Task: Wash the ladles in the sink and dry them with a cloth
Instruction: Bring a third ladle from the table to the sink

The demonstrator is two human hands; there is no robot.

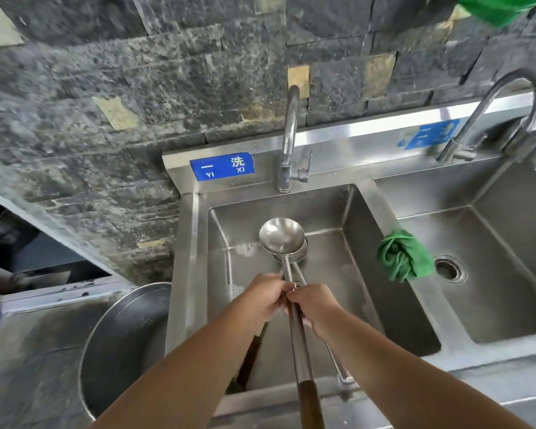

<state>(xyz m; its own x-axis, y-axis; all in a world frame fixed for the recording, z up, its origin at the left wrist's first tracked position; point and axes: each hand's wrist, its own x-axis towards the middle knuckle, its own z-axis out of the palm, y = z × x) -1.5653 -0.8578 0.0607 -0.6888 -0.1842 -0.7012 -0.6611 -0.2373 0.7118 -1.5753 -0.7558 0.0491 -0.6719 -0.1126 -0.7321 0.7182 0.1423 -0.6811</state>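
Several steel ladles are bunched together over the left sink basin point(362, 274). The top ladle point(281, 235) shows its round bowl, with another ladle bowl point(302, 253) stacked just under it. My left hand point(262, 297) and my right hand point(314, 305) both grip the ladle handles side by side, partway along the shafts. A long steel handle with a dark wooden end point(310, 400) runs back toward me. A crumpled green cloth point(403, 255) hangs on the divider between the two basins. The tap point(290, 137) above the left basin shows no running water.
A second basin with a drain point(449, 267) lies to the right under a curved tap point(520, 97). A big steel bowl point(121, 342) stands left of the sink. The dark stone wall rises behind. Another green cloth point(495, 7) shows at the top right.
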